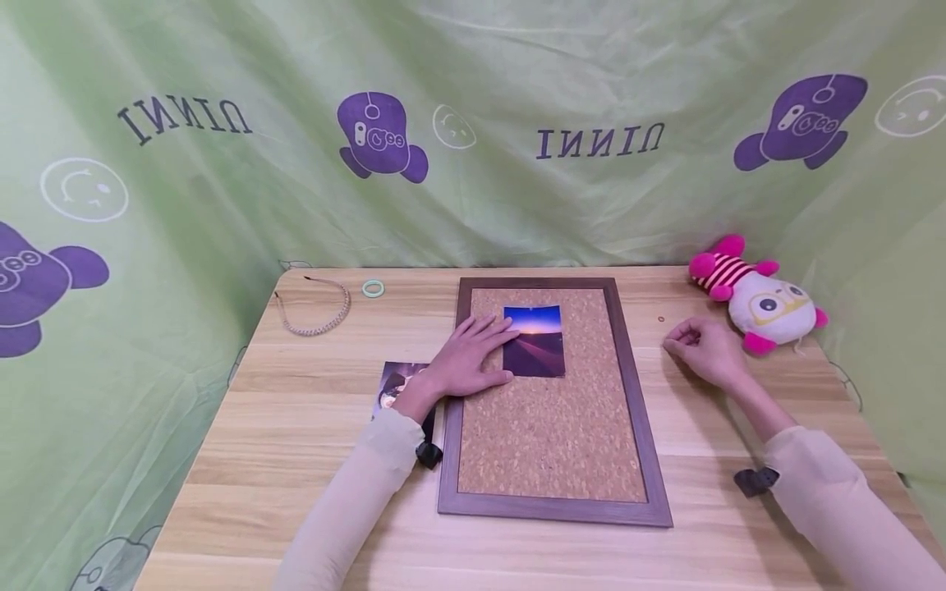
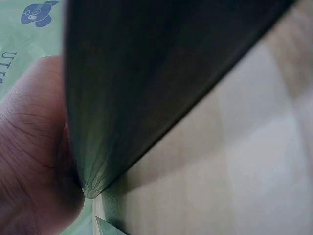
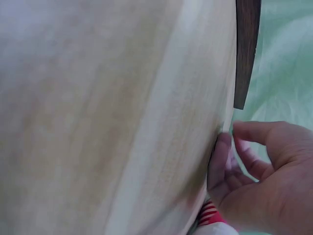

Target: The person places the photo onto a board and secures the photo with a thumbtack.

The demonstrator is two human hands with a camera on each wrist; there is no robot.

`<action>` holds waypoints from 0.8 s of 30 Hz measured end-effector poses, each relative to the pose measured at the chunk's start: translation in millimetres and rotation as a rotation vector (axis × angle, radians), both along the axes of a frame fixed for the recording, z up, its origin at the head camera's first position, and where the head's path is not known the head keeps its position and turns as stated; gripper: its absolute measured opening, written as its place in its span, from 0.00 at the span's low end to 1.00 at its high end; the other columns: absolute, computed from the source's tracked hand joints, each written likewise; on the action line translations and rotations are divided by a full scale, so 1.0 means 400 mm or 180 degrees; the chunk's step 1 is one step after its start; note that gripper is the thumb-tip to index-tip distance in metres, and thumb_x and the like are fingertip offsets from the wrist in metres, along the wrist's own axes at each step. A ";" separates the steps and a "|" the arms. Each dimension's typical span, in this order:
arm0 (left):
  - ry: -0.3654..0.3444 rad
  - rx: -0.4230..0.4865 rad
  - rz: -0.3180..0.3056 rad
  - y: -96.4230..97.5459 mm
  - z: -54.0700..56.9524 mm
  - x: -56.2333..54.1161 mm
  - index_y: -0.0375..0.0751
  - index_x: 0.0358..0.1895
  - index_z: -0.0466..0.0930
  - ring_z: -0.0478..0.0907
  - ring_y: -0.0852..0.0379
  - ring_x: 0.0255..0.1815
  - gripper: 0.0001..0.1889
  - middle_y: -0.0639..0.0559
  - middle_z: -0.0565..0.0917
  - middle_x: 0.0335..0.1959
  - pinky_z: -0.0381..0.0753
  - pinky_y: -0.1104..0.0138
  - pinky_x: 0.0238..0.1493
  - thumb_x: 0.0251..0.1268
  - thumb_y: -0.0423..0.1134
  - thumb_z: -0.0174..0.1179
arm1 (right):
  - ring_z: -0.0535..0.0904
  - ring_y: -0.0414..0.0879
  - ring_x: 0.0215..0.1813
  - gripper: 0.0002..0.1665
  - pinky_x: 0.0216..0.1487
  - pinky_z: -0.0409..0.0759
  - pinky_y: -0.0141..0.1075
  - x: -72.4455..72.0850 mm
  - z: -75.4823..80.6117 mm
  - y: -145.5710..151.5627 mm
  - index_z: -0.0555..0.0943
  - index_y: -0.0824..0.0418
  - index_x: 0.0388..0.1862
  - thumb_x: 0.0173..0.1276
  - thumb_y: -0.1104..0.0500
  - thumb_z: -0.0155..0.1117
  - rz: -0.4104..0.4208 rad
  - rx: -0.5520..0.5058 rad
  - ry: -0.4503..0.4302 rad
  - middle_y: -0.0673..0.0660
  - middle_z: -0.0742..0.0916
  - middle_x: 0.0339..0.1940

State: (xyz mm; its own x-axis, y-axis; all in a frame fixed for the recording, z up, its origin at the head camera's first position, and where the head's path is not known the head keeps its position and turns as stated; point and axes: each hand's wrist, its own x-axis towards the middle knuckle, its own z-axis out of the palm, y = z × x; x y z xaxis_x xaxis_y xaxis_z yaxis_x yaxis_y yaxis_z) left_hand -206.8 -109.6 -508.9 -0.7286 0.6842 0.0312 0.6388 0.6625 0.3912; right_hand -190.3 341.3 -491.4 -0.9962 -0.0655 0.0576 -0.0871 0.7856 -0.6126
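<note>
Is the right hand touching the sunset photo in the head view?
No, the left hand touches the sunset photo; the right hand is off the corkboard, near the plush toy.

A light wood-grain table (image 1: 288, 476) is shown, with a dark-framed corkboard (image 1: 547, 443) laid near its middle. Just left of it, a photo print (image 1: 392, 382) is partly hidden. A beaded headband (image 1: 318, 332) and mint-green ring (image 1: 374, 295) are placed far left; a tiny brown ring (image 1: 661, 318) and pink-and-white plush toy (image 1: 757, 300), far right.
</note>
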 end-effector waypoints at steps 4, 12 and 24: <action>0.0008 -0.0027 -0.0003 0.000 0.001 0.001 0.46 0.88 0.65 0.46 0.41 0.93 0.43 0.47 0.57 0.92 0.36 0.47 0.93 0.79 0.62 0.61 | 0.82 0.35 0.29 0.09 0.30 0.83 0.26 0.011 0.012 -0.017 0.84 0.73 0.45 0.75 0.67 0.74 0.0045 -0.0307 -0.0114 0.64 0.91 0.34; 0.0006 -0.0011 -0.0006 0.001 0.000 0.000 0.46 0.88 0.64 0.47 0.40 0.93 0.43 0.47 0.58 0.92 0.36 0.46 0.93 0.79 0.63 0.61 | 0.82 0.29 0.34 0.09 0.36 0.85 0.21 0.022 0.051 -0.078 0.83 0.77 0.46 0.69 0.75 0.73 0.0172 -0.0715 0.0149 0.71 0.90 0.39; -0.0016 0.0040 -0.0008 -0.001 -0.001 0.000 0.46 0.88 0.65 0.47 0.40 0.93 0.42 0.46 0.58 0.92 0.36 0.46 0.93 0.78 0.62 0.61 | 0.87 0.24 0.33 0.14 0.37 0.87 0.21 0.026 0.107 -0.184 0.85 0.81 0.49 0.68 0.73 0.78 0.0080 -0.1494 0.0371 0.57 0.94 0.35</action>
State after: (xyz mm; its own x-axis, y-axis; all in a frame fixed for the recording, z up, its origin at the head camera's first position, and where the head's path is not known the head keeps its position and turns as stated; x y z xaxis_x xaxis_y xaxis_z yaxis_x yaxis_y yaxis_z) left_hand -206.7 -109.9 -509.4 -0.7270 0.6857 0.0361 0.6385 0.6558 0.4028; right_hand -180.1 267.7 -448.6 -0.9798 -0.0295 0.1980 -0.1917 0.4235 -0.8854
